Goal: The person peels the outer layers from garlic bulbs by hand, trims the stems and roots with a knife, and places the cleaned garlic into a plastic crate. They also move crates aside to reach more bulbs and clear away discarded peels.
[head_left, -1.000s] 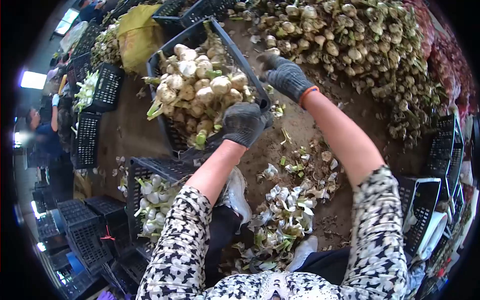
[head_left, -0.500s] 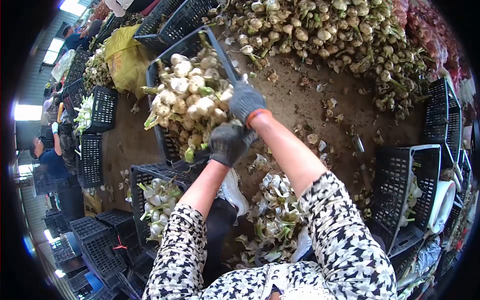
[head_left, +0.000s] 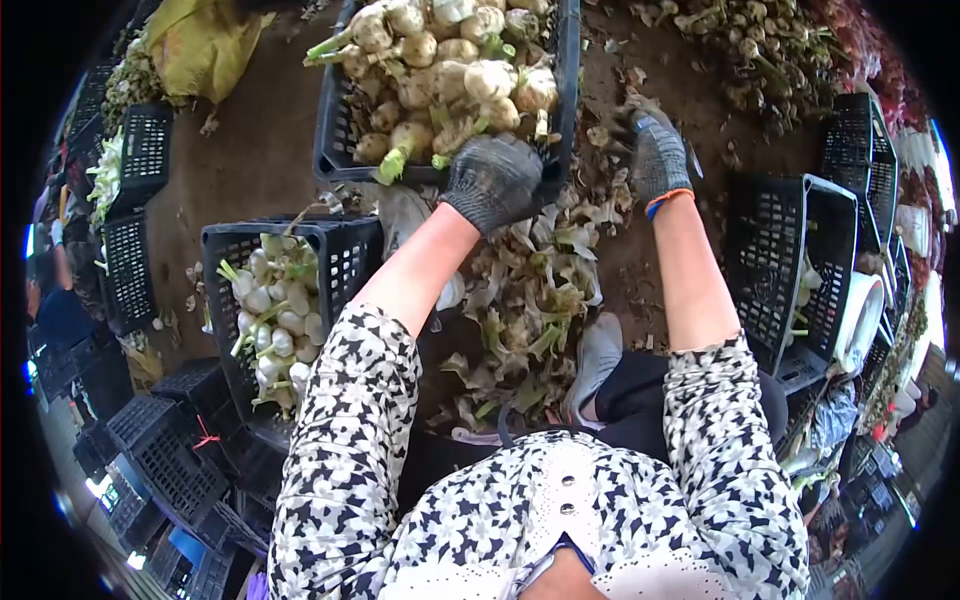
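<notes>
My left hand (head_left: pixel 492 182), in a dark grey glove, is closed on the near rim of a black crate (head_left: pixel 568 90), close to its right corner. Heaped in this crate are garlic bulbs (head_left: pixel 455 80) with cut stems. To the right of the crate, my right hand (head_left: pixel 656 158), gloved with an orange band at the wrist, is stretched forward over the floor. Its fingertips are blurred, and whether they hold anything is unclear. A thin shiny object (head_left: pixel 694 161) shows just beside it.
Peeled garlic fills a crate (head_left: pixel 213 300) at the left. Skins and leaves (head_left: pixel 530 310) lie between my feet. Another black crate (head_left: pixel 775 270) stands at the right. A garlic pile (head_left: pixel 755 50) is at the far right, a yellow sack (head_left: pixel 205 45) at the far left. A person (head_left: pixel 62 320) is at the left edge.
The view has tilted down and shifted. My right hand came in to the crate's edge beside my left hand, then moved away to the right. My left hand has stayed at the crate.
</notes>
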Tool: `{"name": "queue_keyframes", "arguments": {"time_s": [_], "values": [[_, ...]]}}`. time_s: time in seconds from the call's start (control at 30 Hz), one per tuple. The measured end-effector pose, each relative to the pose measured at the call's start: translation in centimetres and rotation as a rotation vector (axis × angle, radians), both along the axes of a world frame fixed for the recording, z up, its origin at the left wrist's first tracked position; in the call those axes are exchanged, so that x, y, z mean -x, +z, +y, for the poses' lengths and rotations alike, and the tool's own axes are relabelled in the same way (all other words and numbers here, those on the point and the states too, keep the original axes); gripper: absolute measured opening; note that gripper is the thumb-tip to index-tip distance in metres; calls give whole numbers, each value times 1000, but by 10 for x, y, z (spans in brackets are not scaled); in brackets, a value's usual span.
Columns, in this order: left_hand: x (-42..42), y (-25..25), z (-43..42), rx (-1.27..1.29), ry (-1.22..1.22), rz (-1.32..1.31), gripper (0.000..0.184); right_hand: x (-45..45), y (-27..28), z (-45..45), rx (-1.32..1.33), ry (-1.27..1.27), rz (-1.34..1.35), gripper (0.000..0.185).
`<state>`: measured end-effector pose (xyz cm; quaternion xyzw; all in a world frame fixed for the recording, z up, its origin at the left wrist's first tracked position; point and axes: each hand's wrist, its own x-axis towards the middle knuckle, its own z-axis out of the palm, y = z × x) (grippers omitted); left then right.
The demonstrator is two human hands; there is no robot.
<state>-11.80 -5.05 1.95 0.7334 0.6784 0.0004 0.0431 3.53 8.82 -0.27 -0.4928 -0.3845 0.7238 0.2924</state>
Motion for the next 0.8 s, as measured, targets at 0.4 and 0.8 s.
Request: {"name": "queue_keyframes", "arguments": {"time_s": [0.4, 0.8], "values": [[-107, -95, -5, 416, 217, -585, 40, -46, -141, 2, -567, 919, -1229, 56], [-68, -127, -291, 484, -62, 350, 52, -58, -84, -353, -245, 1473, -260, 46]]}}
